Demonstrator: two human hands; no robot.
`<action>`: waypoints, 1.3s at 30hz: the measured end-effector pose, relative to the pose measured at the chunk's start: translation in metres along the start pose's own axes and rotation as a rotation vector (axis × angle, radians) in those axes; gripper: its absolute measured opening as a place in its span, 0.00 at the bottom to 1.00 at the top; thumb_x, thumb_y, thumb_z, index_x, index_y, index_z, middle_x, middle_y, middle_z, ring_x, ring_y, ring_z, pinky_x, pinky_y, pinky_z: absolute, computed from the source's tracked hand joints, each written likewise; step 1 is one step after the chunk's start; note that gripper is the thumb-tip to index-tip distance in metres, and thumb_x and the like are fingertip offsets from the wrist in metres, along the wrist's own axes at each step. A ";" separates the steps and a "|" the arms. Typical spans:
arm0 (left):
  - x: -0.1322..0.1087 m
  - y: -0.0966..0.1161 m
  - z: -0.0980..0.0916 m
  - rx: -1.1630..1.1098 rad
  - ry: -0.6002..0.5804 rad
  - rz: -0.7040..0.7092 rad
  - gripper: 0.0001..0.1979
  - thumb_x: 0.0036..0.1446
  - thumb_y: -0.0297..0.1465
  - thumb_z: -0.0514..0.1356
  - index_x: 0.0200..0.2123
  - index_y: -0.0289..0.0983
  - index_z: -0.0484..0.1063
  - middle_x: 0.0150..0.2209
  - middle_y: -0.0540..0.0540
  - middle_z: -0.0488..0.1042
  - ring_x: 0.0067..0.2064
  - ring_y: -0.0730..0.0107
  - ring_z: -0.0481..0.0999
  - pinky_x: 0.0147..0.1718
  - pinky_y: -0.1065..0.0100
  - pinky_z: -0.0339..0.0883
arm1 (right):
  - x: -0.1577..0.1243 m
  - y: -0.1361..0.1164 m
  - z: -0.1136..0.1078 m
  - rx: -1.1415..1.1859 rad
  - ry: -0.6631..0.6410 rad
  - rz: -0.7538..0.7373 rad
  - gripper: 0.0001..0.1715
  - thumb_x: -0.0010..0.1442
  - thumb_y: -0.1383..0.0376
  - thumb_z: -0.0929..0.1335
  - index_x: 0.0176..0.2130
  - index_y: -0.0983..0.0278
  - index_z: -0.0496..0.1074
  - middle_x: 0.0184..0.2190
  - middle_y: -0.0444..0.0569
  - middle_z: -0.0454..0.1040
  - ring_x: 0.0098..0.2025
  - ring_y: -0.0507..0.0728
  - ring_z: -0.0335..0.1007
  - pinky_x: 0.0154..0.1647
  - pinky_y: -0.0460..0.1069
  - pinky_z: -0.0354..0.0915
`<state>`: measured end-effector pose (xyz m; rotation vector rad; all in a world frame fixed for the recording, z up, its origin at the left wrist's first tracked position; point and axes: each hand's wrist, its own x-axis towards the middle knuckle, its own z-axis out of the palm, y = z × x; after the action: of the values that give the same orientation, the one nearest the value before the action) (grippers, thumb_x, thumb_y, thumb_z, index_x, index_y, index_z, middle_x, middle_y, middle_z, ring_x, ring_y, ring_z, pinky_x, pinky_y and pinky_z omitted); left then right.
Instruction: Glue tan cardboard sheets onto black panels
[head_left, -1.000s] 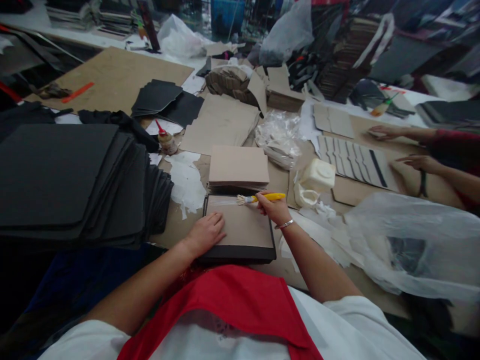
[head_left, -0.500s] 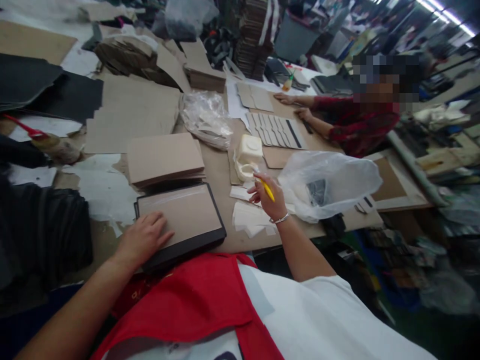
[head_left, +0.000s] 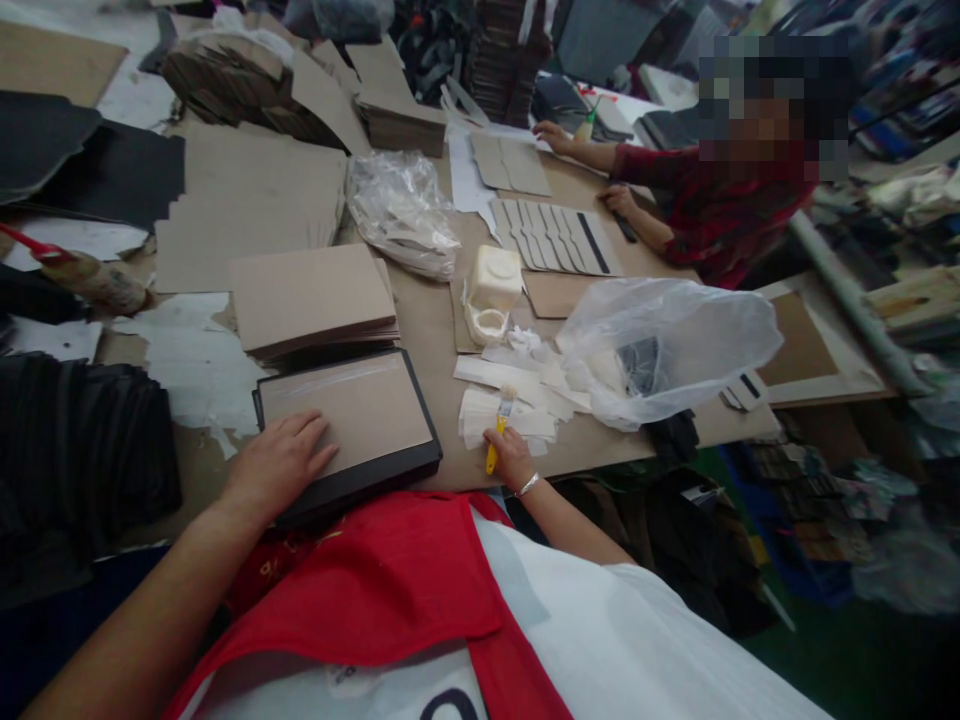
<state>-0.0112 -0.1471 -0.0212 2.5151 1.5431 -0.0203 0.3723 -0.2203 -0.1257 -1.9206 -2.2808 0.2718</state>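
My left hand (head_left: 281,462) lies flat on a beige board (head_left: 367,405) that rests on a black sheet (head_left: 375,478) at the table's front edge, fingers stretched out. A clear strip runs along the far side of the board. In my right hand (head_left: 514,460) is a brush (head_left: 496,432) with a yellow handle and pale bristles pointing away from me. The hand is over the near edge of several white paper strips (head_left: 487,408). Beyond them stands a cream plastic container (head_left: 496,275) with a round opening at its near side.
A stack of beige boards (head_left: 315,295) stands behind my left hand, with black pieces (head_left: 82,440) piled at far left. Two plastic bags, one crumpled (head_left: 401,210) and one wide (head_left: 697,335), lie on the table. Across it, a person in a red sleeve (head_left: 652,175) handles beige panels (head_left: 547,235).
My right hand has come back from the cream container toward me, with the brush, to the white strips. My left hand stays on the board. The co-worker's far hand has lifted slightly.
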 end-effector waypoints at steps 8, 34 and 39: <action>0.006 0.050 -0.010 -0.251 0.176 0.059 0.17 0.60 0.40 0.49 0.44 0.37 0.70 0.44 0.40 0.73 0.48 0.60 0.71 0.50 0.60 0.64 | 0.016 -0.006 -0.009 0.099 0.077 0.007 0.14 0.60 0.69 0.60 0.44 0.66 0.69 0.34 0.54 0.70 0.39 0.58 0.61 0.43 0.50 0.59; 0.017 0.038 -0.032 -1.190 0.151 -0.323 0.14 0.53 0.40 0.56 0.28 0.35 0.72 0.22 0.52 0.67 0.25 0.76 0.64 0.25 0.74 0.58 | 0.108 -0.140 -0.100 0.574 0.030 -0.368 0.12 0.57 0.61 0.66 0.41 0.61 0.63 0.33 0.47 0.71 0.31 0.52 0.68 0.33 0.47 0.66; 0.004 -0.005 -0.024 -1.314 0.179 -0.574 0.16 0.51 0.43 0.56 0.26 0.35 0.69 0.18 0.55 0.63 0.18 0.79 0.58 0.18 0.75 0.51 | 0.131 -0.140 -0.091 0.514 0.067 -0.280 0.09 0.58 0.60 0.65 0.37 0.61 0.63 0.28 0.45 0.69 0.27 0.52 0.65 0.29 0.47 0.62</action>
<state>-0.0158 -0.1378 0.0009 1.0543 1.4879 0.8389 0.2364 -0.1106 -0.0057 -1.3247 -2.1285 0.6677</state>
